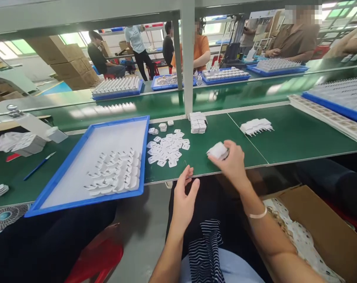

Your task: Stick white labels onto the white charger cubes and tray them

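My right hand is closed round a small white block, slightly blurred, just above the green bench. With fingers apart and nothing held, my left hand is at the bench's front edge. Beyond it lies a loose pile of flat white pieces with slots. A neat stack of white blocks stands behind, near the post. To the right sits a row of white parts with thin prongs. On the left, a blue-rimmed tray bears rows of white parts with upright pins.
A blue pen-like tool lies at the left. White strips and a filled blue tray are at the right. An open cardboard box stands below the bench. A post rises behind; people sit across the line.
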A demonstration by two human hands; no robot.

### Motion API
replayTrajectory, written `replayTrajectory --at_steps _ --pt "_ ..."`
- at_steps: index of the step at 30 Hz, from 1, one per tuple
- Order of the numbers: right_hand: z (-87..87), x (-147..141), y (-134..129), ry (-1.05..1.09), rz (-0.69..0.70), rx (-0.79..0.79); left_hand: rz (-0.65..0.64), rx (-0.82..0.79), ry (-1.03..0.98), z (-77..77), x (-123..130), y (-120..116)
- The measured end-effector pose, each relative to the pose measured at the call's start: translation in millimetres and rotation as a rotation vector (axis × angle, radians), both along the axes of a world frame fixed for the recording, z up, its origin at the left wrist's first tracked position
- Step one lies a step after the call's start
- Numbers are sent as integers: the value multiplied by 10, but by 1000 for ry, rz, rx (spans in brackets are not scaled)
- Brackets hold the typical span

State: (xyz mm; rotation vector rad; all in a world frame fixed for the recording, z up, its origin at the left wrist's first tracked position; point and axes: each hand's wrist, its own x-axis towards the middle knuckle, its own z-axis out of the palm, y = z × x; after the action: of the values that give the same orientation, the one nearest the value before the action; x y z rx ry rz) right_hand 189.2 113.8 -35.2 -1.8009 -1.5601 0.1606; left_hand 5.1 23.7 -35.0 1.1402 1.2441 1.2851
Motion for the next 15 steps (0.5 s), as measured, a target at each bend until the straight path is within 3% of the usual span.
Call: replayTrajectory --at_steps 3,6,10,13,15 --pt "-159 -455 -626 238 174 226 -16 -55 -130 -14 62 -141" --pt "-198 -752 -945 354 247 298 23 -115 -272 6 118 -160" --pt "-188 -910 -928 356 299 360 90 -136 -468 49 127 -82" --pt "-182 -962 -885 326 335 393 120 -109 -483 55 68 -3" --pt "-130 -943 -839 320 429 342 168 -91 -467 42 -15 68"
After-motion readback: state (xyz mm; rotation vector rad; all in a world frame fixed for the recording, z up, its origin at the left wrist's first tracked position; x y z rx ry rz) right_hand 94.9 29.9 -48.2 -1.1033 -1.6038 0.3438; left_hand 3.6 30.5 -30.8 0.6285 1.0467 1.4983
